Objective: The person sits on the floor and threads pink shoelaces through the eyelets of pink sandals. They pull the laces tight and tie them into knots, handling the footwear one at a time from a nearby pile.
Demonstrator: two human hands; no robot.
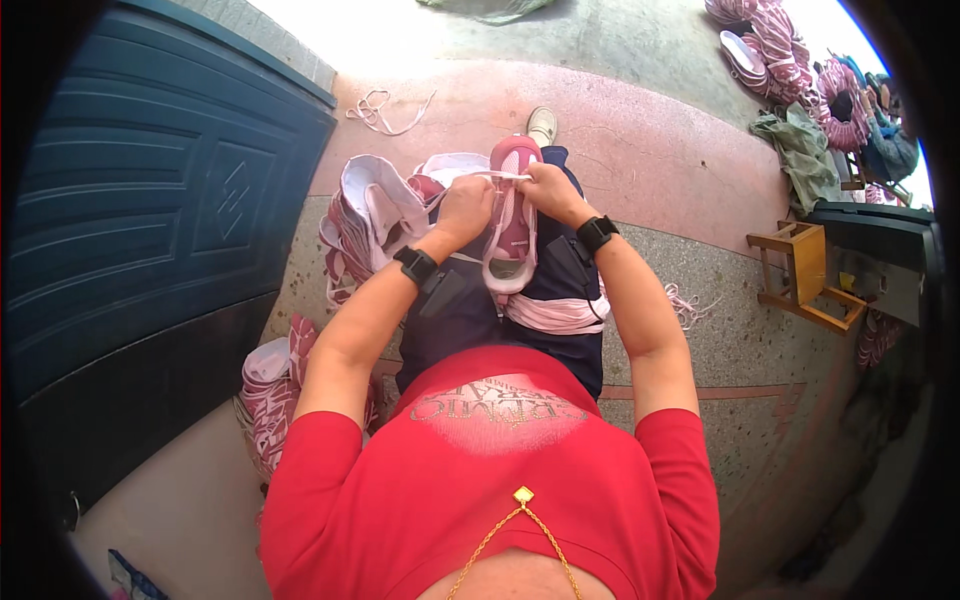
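A pink and white shoe upper (512, 232) lies lengthwise over my lap, its toe end pointing away from me. Across its far part runs a white shoelace (507, 175), stretched between my two hands. My left hand (467, 208) is closed on the lace at the upper's left side. On the other side my right hand (552, 191) pinches the lace close to the upper's edge. A bundle of pale pink laces (557, 314) rests across my thigh. To the left of my knees stand nested shoe uppers (378, 205), white inside.
Another stack of pink uppers (268, 405) sits by my left elbow, near a dark blue door (170, 190). Loose laces lie on the floor, ahead (385, 112) and at right (688, 305). A wooden stool (800, 270) stands right; more bundled uppers (770, 60) lie beyond.
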